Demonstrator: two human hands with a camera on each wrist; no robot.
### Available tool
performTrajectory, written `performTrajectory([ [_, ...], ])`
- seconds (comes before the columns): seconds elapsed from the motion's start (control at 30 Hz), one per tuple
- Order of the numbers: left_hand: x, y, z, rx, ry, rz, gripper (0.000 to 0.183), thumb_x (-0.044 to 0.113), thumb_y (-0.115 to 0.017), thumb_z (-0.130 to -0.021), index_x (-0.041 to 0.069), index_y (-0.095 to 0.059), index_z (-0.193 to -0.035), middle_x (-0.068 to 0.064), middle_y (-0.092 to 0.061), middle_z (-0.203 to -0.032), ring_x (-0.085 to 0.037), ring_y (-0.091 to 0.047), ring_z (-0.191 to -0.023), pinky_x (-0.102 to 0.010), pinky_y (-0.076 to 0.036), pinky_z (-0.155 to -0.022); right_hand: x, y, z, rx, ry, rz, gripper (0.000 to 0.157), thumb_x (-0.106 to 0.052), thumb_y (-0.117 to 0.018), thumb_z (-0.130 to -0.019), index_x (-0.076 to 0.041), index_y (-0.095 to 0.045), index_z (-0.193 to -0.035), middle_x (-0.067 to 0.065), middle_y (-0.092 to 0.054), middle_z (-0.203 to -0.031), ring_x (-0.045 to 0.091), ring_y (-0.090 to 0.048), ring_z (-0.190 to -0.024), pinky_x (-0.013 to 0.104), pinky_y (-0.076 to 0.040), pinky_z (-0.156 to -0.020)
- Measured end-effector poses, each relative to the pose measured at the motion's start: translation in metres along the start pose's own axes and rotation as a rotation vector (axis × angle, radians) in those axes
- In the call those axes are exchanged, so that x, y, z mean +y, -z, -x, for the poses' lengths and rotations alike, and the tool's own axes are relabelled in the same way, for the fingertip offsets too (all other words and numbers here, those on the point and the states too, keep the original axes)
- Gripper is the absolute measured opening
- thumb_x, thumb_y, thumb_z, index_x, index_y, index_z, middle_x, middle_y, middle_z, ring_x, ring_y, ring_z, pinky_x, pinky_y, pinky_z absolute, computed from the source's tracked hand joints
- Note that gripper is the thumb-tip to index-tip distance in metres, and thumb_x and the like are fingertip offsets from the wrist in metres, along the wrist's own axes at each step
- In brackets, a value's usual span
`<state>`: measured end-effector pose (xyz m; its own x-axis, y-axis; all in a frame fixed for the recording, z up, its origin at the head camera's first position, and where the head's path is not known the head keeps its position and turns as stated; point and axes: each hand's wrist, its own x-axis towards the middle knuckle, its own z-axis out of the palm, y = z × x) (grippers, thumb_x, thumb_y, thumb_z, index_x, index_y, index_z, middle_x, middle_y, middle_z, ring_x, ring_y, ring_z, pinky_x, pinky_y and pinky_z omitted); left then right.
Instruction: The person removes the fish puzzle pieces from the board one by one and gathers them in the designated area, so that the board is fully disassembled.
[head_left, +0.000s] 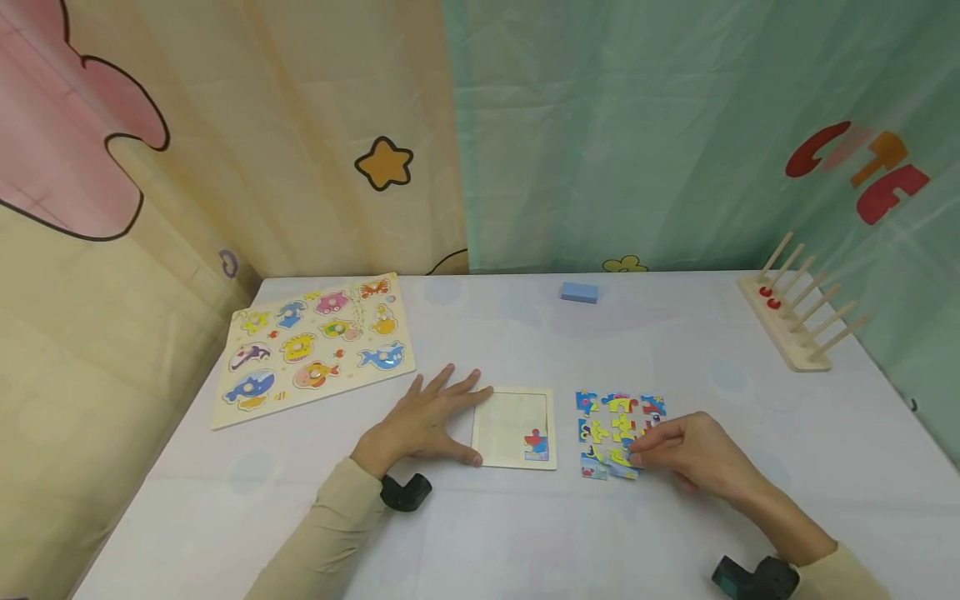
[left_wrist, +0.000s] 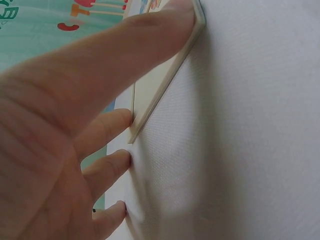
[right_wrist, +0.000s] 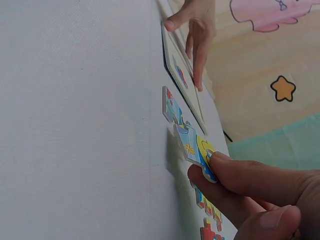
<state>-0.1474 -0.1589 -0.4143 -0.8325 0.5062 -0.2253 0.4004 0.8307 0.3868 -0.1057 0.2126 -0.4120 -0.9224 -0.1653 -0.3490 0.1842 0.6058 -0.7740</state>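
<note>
A small wooden puzzle tray lies on the table, with one red and blue puzzle piece in its lower right corner. My left hand is spread at the tray's left side; its thumb rests on the near edge and the index fingertip touches the upper left corner. To the right, my right hand pinches a blue and yellow puzzle piece between thumb and finger, lifted off the table. Several loose puzzle pieces lie in rough rows beside that hand.
A large picture board of sea animals lies at the back left. Near the back edge sits a blue block. On the right stands a wooden peg rack with red beads. Printed curtains hang behind the table.
</note>
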Motion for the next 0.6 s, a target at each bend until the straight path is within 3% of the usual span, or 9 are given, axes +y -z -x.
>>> performTrajectory([
  [0.13, -0.0002, -0.0001, 0.0002, -0.004, 0.003, 0.000, 0.097, 0.058, -0.083, -0.069, 0.030, -0.040, -0.151, 0.005, -0.021, -0.162, -0.029, -0.004, -0.151, -0.063, -0.003, -0.116, 0.0040, 0.0029, 0.0020, -0.006, 0.006, -0.005, 0.026, -0.030, -0.085, -0.074, -0.011, -0.078, -0.091, 0.001, -0.053, -0.048, 0.011, -0.033, -0.037, 0.022, -0.025, -0.037],
  [0.3, -0.0006, -0.0003, 0.0003, -0.007, 0.003, 0.000, 0.097, 0.058, -0.082, -0.069, 0.030, -0.040, -0.152, 0.005, -0.021, -0.162, -0.029, -0.003, -0.151, -0.063, -0.003, -0.116, 0.0045, 0.0009, 0.0028, 0.012, 0.010, 0.014, 0.024, -0.028, -0.085, -0.074, -0.011, -0.079, -0.090, 0.002, -0.059, -0.053, 0.009, -0.034, -0.040, 0.021, -0.027, -0.038],
  [0.43, -0.0005, -0.0001, 0.0003, -0.008, -0.001, 0.000, 0.097, 0.058, -0.082, -0.069, 0.030, -0.039, -0.152, 0.005, -0.021, -0.162, -0.029, -0.003, -0.151, -0.063, -0.002, -0.116, 0.0031, -0.0029, 0.0040, 0.072, 0.060, 0.127, 0.017, -0.027, -0.085, -0.074, -0.015, -0.079, -0.085, -0.002, -0.070, -0.073, 0.010, -0.049, -0.060, 0.021, -0.037, -0.050],
  [0.53, -0.0001, 0.0005, 0.0006, -0.007, -0.005, -0.001, 0.097, 0.058, -0.082, -0.069, 0.030, -0.039, -0.152, 0.004, -0.021, -0.162, -0.030, -0.003, -0.151, -0.063, -0.002, -0.116, 0.0023, -0.0052, 0.0045, 0.115, 0.088, 0.213, 0.013, -0.028, -0.085, -0.075, -0.018, -0.079, -0.082, -0.006, -0.072, -0.082, 0.012, -0.052, -0.076, 0.022, -0.039, -0.059],
  [0.6, 0.0002, 0.0009, 0.0007, -0.007, -0.008, -0.001, 0.097, 0.058, -0.082, -0.070, 0.030, -0.039, -0.152, 0.004, -0.021, -0.162, -0.030, -0.004, -0.151, -0.063, -0.003, -0.116, 0.0024, -0.0057, 0.0042, 0.126, 0.083, 0.231, 0.013, -0.028, -0.085, -0.074, -0.019, -0.079, -0.082, -0.006, -0.071, -0.081, 0.015, -0.049, -0.075, 0.023, -0.037, -0.059],
])
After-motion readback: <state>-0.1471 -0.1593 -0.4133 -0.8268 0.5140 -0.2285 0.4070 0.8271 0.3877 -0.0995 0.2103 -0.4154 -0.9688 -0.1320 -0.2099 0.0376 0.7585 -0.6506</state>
